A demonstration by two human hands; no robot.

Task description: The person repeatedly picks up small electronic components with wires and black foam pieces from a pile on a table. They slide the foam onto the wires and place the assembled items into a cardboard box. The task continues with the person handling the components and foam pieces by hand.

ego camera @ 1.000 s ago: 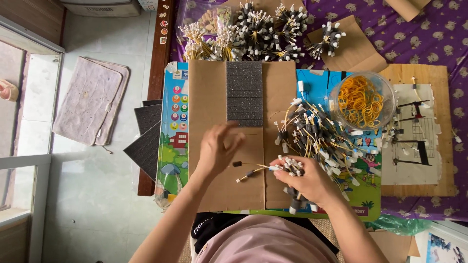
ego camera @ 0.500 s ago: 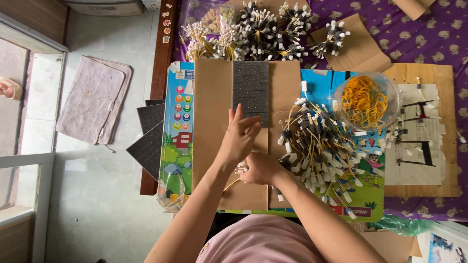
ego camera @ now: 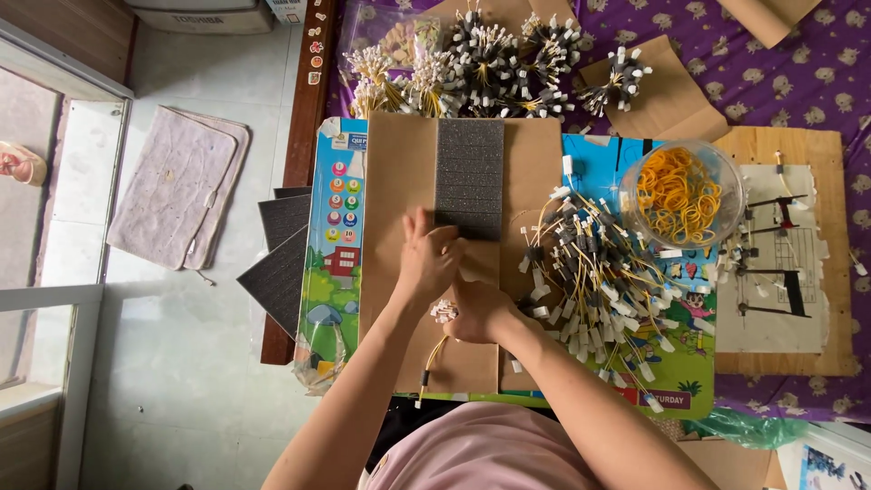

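Note:
My right hand (ego camera: 483,311) is closed around a small bundle of yellow cables with white tips (ego camera: 442,313); the cable tails hang down toward me over the brown cardboard sheet (ego camera: 392,181). My left hand (ego camera: 426,259) rests against that bundle from the left, fingers pointing up toward the dark grey foam block (ego camera: 469,178). To the right lies a loose heap of the same yellow cables with white and black ends (ego camera: 603,277).
A clear bowl of yellow rubber bands (ego camera: 682,192) stands at the right, beside a wooden board with a paper jig (ego camera: 785,272). Tied cable bundles (ego camera: 490,63) lie at the back. Dark foam sheets (ego camera: 283,263) stick out at the table's left edge.
Both hands came together over the cardboard's middle. My right hand moved left from the cable heap with a few cables, and my left hand closed in on them.

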